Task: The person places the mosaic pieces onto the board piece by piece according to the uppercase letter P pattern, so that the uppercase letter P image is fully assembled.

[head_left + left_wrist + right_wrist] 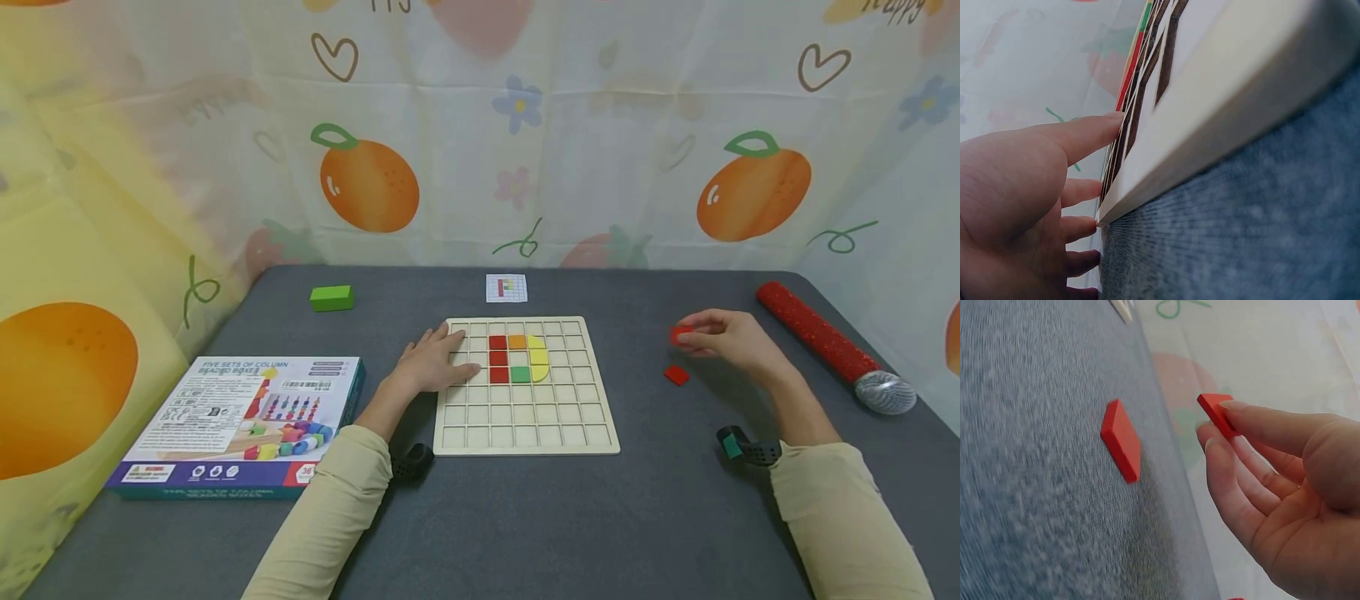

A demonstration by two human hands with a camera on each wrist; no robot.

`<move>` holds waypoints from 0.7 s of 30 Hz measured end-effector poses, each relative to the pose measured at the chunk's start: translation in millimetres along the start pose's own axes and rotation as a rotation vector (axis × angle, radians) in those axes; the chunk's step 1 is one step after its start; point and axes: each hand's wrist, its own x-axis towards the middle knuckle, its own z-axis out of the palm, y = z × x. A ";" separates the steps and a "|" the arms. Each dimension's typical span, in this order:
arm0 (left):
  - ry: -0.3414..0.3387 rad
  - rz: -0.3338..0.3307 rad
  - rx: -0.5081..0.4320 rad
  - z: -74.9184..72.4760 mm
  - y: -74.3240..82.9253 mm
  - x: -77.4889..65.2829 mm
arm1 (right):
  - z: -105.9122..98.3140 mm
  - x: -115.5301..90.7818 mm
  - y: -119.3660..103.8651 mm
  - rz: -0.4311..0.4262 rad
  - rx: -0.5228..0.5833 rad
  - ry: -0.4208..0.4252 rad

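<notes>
A pale wooden grid board [525, 437] lies on the dark grey table. On it, red tiles [498, 358] form a column, with an orange tile [517, 342], a green tile [520, 374] and yellow tiles [538, 357] beside them. My left hand [433, 362] rests on the board's left edge, fingers spread and thumb on the grid. Between thumb and fingertips, my right hand [727, 340] pinches a red square tile [1217, 412] above the table. Below that hand, another red tile [677, 375] lies flat on the cloth.
A flat game box [240, 425] lies at the left. Behind it sits a green block [332, 298]. A small printed pattern card [506, 288] is beyond the board. Along the right edge lies a red microphone [832, 342]. A printed curtain [600, 183] hangs behind the table.
</notes>
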 end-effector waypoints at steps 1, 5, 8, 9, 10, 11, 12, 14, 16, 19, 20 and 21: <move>0.001 0.000 0.001 0.1 -0.1 0.1 | 1.3 0.0 -1.3 -0.005 0.010 -0.004; 0.002 0.002 -0.003 -0.3 0.2 0.0 | 6.7 0.0 -6.4 -0.017 0.025 -0.010; 0.004 0.004 -0.004 -0.6 0.2 -0.4 | 10.7 0.6 -8.7 -0.010 0.033 -0.015; 0.003 0.004 -0.005 -0.6 0.1 -0.6 | 12.2 0.8 -9.3 -0.007 0.040 -0.018; 0.003 0.003 -0.005 -0.6 0.1 -0.6 | 13.8 1.2 -9.7 -0.005 0.052 -0.026; 0.002 0.003 -0.006 -0.4 0.1 -0.7 | 15.4 1.6 -9.9 -0.009 0.062 -0.034; 0.003 0.001 -0.006 -0.3 0.1 -0.7 | 17.2 2.2 -9.9 -0.013 0.073 -0.044; 0.002 -0.003 -0.009 0.2 0.3 -0.5 | 21.1 3.4 -10.6 -0.017 0.092 -0.061; 0.004 -0.006 -0.008 0.7 0.3 -0.4 | 24.9 4.4 -11.7 -0.018 0.109 -0.077; 0.005 -0.007 -0.009 1.0 0.2 -0.4 | 30.2 5.5 -14.1 -0.011 0.125 -0.093; 0.004 -0.008 -0.009 1.0 0.2 -0.5 | 31.7 6.0 -14.8 -0.010 0.134 -0.099; 0.003 -0.008 -0.010 0.9 0.2 -0.4 | 33.1 6.3 -15.4 -0.010 0.146 -0.107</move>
